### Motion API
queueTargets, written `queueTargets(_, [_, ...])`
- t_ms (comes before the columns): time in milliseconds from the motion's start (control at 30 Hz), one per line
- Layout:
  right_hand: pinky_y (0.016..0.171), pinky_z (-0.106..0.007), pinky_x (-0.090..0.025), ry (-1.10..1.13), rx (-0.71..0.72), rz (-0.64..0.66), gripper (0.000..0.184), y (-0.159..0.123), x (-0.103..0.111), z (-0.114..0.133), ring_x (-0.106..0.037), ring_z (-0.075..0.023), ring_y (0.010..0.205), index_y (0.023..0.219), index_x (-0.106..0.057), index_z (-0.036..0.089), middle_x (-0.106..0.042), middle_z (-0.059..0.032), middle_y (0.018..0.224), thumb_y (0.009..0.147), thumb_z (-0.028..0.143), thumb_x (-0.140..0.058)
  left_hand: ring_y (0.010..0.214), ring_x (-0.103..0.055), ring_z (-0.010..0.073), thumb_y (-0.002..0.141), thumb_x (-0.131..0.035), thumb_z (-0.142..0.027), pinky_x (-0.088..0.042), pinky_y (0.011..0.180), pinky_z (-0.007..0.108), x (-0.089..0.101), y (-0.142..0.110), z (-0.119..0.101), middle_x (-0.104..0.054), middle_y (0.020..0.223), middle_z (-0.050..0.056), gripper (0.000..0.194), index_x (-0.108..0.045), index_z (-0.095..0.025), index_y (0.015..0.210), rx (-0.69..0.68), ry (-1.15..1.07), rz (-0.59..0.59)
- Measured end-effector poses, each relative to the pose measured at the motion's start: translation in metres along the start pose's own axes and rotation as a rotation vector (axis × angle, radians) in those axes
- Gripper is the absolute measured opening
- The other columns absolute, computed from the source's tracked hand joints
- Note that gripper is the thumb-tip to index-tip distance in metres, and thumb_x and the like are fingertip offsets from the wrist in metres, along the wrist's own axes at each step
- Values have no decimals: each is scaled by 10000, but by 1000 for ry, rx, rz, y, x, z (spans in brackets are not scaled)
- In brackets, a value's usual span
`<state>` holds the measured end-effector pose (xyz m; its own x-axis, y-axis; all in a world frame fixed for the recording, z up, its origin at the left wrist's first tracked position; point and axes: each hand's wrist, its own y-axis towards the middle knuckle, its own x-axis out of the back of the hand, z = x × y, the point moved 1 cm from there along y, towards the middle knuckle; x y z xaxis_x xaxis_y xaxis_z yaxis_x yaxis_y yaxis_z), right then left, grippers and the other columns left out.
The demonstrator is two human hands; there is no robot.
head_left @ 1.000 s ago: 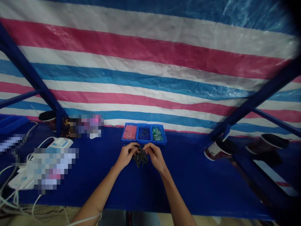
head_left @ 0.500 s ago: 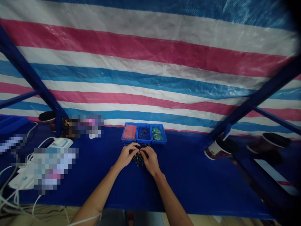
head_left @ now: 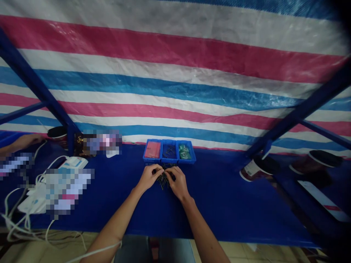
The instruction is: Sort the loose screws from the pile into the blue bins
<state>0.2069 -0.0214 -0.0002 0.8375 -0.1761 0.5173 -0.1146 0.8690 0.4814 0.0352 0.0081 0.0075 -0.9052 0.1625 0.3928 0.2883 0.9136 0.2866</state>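
A small pile of dark, thin, pointed pieces that look like screws (head_left: 163, 182) lies on the blue table (head_left: 219, 197). My left hand (head_left: 149, 176) is over the left side of the pile, thumb and fingers pinched together. From the right, my right hand (head_left: 177, 179) comes in with its fingers pinched too, and both sets of fingertips meet above the pile. What sits between them is too small to make out. Just behind stand three blue bins: one with pink-red pieces (head_left: 152, 150), one with several dark screws (head_left: 170, 150), one with green packets (head_left: 184, 151).
On the left are a white power strip (head_left: 33, 199) with tangled cables and a lidded cup (head_left: 57, 133). Another person's hand (head_left: 29, 139) reaches in at far left. Two lidded cups (head_left: 251, 170) and a phone (head_left: 323, 201) are on the right. Blue frame bars (head_left: 290, 120) slant upward.
My hands stay pinched together above the pile, with only a slight shift of the fingers. Another person's hand has come into view at the far left. The whole view has tilted slightly.
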Motion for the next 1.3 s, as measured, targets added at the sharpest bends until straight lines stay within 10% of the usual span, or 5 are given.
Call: queueTargets(1300, [814,-325,-486,43,-17,-52,115,-1,-1,-4,-619,-204,878,939,-676,223,-671,-54,947,960,212,-563,578,-448,107,919,-597,-377,-337,581,215,-1,-1,0,-562,633,-18,285,-709,-129,834,21,19,46])
